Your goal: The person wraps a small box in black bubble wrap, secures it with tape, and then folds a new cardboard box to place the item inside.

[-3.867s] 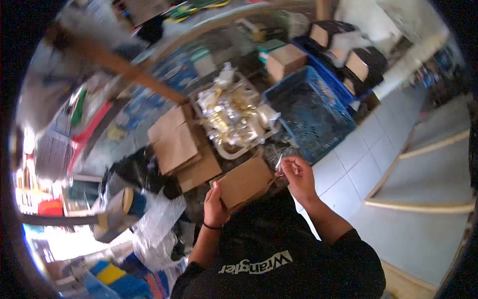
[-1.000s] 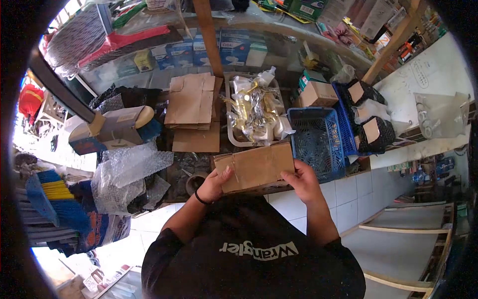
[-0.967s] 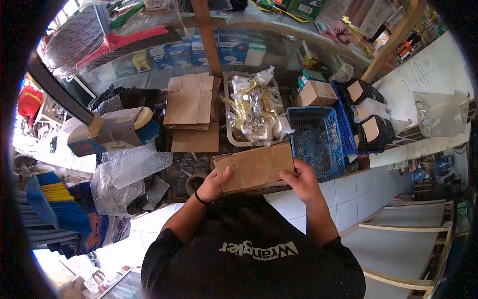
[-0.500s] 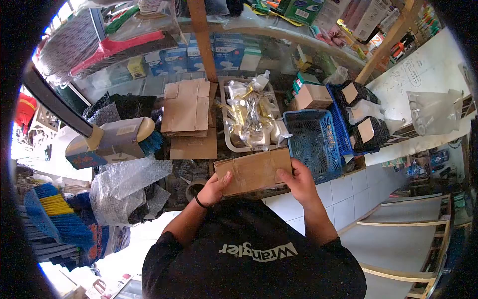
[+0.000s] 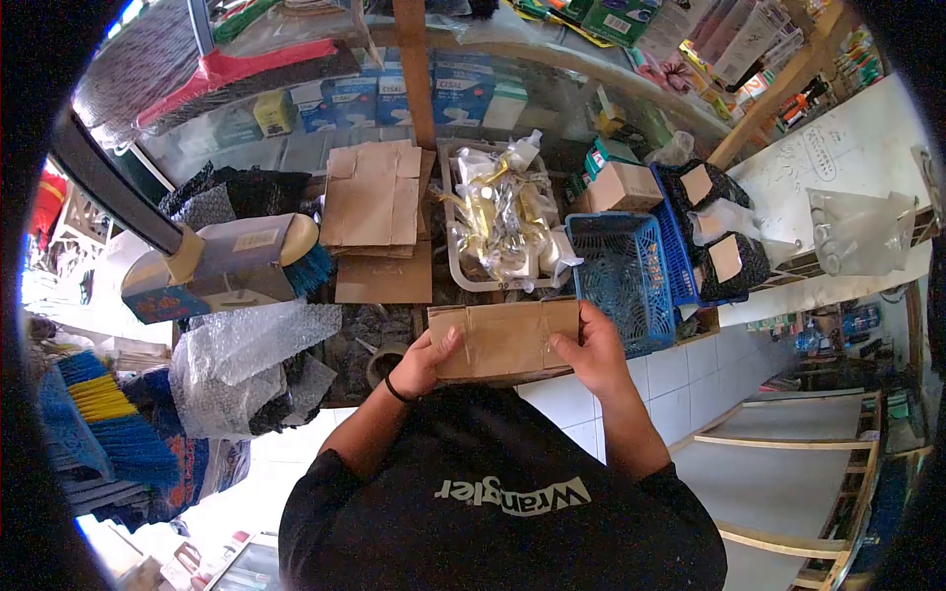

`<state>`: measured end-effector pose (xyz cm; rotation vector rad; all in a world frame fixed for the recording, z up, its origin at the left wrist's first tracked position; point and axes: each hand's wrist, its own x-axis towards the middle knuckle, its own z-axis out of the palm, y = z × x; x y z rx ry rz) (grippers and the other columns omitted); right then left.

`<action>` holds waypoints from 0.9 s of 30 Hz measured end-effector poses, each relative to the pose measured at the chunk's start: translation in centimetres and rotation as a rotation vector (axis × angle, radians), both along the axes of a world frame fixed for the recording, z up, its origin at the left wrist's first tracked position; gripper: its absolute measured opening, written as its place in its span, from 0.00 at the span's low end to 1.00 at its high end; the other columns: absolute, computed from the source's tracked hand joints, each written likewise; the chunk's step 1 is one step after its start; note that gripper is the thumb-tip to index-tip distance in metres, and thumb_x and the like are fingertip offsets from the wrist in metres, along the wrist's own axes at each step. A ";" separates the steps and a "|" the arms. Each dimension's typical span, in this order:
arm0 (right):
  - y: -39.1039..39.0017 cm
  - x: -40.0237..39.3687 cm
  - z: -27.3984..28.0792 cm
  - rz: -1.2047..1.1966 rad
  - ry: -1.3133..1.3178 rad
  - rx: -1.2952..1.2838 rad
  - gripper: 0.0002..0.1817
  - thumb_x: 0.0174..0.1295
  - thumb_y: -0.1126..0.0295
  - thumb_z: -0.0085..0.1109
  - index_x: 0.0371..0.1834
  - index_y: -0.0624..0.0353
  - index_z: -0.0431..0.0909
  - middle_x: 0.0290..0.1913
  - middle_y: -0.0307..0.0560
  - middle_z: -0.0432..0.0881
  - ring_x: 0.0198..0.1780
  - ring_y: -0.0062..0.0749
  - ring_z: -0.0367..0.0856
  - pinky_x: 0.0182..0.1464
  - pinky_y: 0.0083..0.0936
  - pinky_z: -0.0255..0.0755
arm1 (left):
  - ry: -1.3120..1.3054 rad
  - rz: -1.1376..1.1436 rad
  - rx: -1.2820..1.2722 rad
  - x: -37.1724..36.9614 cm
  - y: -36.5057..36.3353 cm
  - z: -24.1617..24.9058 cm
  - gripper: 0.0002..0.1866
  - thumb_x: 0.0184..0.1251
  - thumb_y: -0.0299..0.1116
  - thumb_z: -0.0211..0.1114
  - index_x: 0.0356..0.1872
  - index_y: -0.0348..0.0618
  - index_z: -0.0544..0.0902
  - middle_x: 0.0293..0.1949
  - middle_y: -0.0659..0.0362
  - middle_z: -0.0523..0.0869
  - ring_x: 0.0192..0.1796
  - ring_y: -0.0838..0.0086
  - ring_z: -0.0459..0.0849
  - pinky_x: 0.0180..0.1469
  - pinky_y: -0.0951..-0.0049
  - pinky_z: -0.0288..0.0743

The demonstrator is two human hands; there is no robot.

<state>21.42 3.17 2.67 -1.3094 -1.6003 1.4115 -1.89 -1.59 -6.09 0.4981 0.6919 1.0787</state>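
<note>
1. Both of our hands clamp the ends of a flat brown cardboard box (image 5: 505, 340): our left hand (image 5: 426, 362) grips its left end with the thumb on top, and our right hand (image 5: 589, 350) grips its right end.
2. We hold the box level at the near edge of the table (image 5: 394, 330), just in front of our chest and black shirt (image 5: 503, 492).
3. Just beyond the box we see a white tray (image 5: 455, 256) full of plastic-wrapped gold fittings.
4. Left of that tray lies a stack of flattened cardboard (image 5: 376, 212).
5. Right of the tray stands a blue basket (image 5: 623, 276), close to our right hand.
6. Crumpled bubble wrap (image 5: 246, 360) sits to the left of our left hand, with a brush (image 5: 232, 261) behind it.
</note>
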 end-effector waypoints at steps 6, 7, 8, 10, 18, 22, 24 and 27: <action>0.1 -0.2 -0.4 -0.012 -0.063 0.017 0.16 0.53 0.77 0.61 0.46 0.64 0.71 0.40 0.46 0.79 0.42 0.25 0.77 0.46 0.26 0.72 | 0.059 -0.023 -0.011 -0.3 0.2 0.3 0.23 0.69 0.42 0.53 0.57 0.37 0.68 0.51 0.58 0.77 0.53 0.71 0.76 0.54 0.68 0.71; 0.1 -0.3 -0.3 -0.010 -0.048 0.006 0.16 0.53 0.76 0.61 0.46 0.64 0.71 0.40 0.46 0.79 0.41 0.25 0.77 0.46 0.26 0.72 | 0.061 -0.026 -0.006 -0.3 0.3 0.1 0.22 0.69 0.42 0.54 0.57 0.36 0.68 0.51 0.58 0.77 0.53 0.71 0.76 0.54 0.68 0.71; 0.1 -0.4 -0.3 -0.009 -0.033 -0.005 0.16 0.53 0.76 0.61 0.45 0.64 0.71 0.41 0.46 0.79 0.41 0.25 0.77 0.46 0.26 0.72 | 0.063 -0.029 -0.002 -0.3 0.4 -0.1 0.22 0.69 0.42 0.54 0.57 0.36 0.68 0.51 0.58 0.77 0.53 0.71 0.76 0.54 0.68 0.71; 0.3 -0.3 -0.4 0.001 -0.055 0.009 0.17 0.53 0.75 0.62 0.46 0.64 0.70 0.40 0.46 0.79 0.42 0.25 0.77 0.45 0.26 0.72 | 0.051 -0.031 -0.001 -0.4 0.5 0.0 0.22 0.69 0.42 0.54 0.57 0.37 0.68 0.50 0.58 0.77 0.53 0.72 0.76 0.54 0.68 0.71; 0.4 -0.6 -0.6 -0.038 -0.025 0.030 0.20 0.54 0.71 0.66 0.46 0.64 0.68 0.40 0.47 0.79 0.43 0.27 0.78 0.46 0.26 0.72 | 0.022 0.010 -0.012 -0.7 0.7 -0.8 0.19 0.70 0.40 0.54 0.55 0.39 0.70 0.49 0.61 0.77 0.51 0.75 0.76 0.54 0.70 0.69; 0.2 -0.7 -1.1 -0.089 -0.053 0.145 0.22 0.52 0.69 0.68 0.46 0.63 0.68 0.42 0.48 0.78 0.45 0.29 0.77 0.48 0.27 0.71 | 0.035 0.025 -0.039 -0.4 0.6 0.2 0.19 0.70 0.40 0.53 0.55 0.38 0.70 0.49 0.61 0.77 0.51 0.75 0.76 0.53 0.70 0.69; 0.1 -0.9 -1.2 -0.123 -0.086 0.250 0.23 0.52 0.69 0.68 0.47 0.62 0.67 0.42 0.46 0.76 0.43 0.27 0.76 0.45 0.25 0.71 | 0.002 0.013 -0.030 -0.4 0.7 0.3 0.19 0.70 0.40 0.52 0.55 0.38 0.70 0.49 0.61 0.77 0.51 0.75 0.76 0.53 0.70 0.70; -0.1 -1.2 -0.7 -0.163 -0.205 0.445 0.22 0.51 0.71 0.68 0.47 0.61 0.68 0.40 0.42 0.75 0.38 0.23 0.73 0.37 0.19 0.69 | 0.079 0.019 -0.024 -0.4 0.6 0.6 0.20 0.71 0.41 0.51 0.56 0.37 0.70 0.50 0.60 0.77 0.51 0.75 0.76 0.53 0.71 0.70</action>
